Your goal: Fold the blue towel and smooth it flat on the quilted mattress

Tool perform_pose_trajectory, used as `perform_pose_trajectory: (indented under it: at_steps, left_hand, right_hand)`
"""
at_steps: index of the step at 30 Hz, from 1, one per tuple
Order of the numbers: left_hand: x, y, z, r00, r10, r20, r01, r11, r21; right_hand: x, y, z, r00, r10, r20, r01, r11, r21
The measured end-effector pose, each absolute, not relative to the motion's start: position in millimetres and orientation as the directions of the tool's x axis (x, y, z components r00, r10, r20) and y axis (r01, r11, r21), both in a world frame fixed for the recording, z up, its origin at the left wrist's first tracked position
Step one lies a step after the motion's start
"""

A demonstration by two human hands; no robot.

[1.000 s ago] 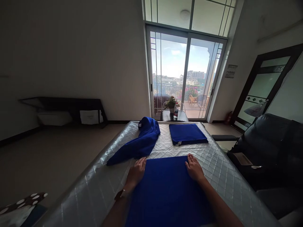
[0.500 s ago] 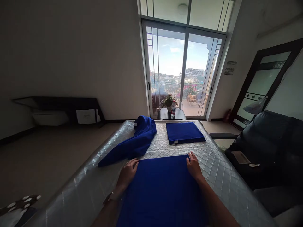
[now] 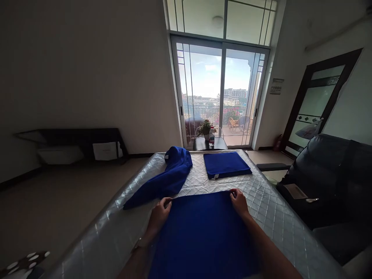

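Note:
A wide blue cloth (image 3: 203,232) lies smooth on the silver quilted mattress (image 3: 279,217) in front of me, its near end running out of view. My left hand (image 3: 160,213) pinches its far left corner. At the far right corner, my right hand (image 3: 238,202) has its fingers closed over the edge. Just beyond my left hand lies a crumpled blue cloth (image 3: 171,174) with a small pale label. Farther to the right rests a flat, folded blue cloth (image 3: 226,164) with a white tag at its near edge.
Past the mattress stands a small dark table (image 3: 203,145) with a potted plant (image 3: 205,128) and a bottle (image 3: 212,137). A black armchair (image 3: 325,174) is on the right, holding a brown flat item (image 3: 295,191). A low dark shelf (image 3: 81,135) lines the left wall.
My fingers have closed from resting on the cloth's far corners to gripping them. The view has tilted and turned slightly; both other cloths lie as before.

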State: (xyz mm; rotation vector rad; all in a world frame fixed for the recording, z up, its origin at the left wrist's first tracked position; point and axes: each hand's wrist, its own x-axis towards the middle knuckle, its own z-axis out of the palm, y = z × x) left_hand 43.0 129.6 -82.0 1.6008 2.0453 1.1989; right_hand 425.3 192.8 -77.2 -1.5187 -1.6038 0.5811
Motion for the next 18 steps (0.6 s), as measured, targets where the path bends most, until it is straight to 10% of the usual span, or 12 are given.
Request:
perform_pose_trajectory:
  at_steps: [18]
  left_hand:
    - [33,127,-54,-0.392,0.892,0.226,0.190,-0.162,0.968]
  right_hand:
    - [436,173,-29,0.073,0.954,0.291,0.062,0.287,-0.956]
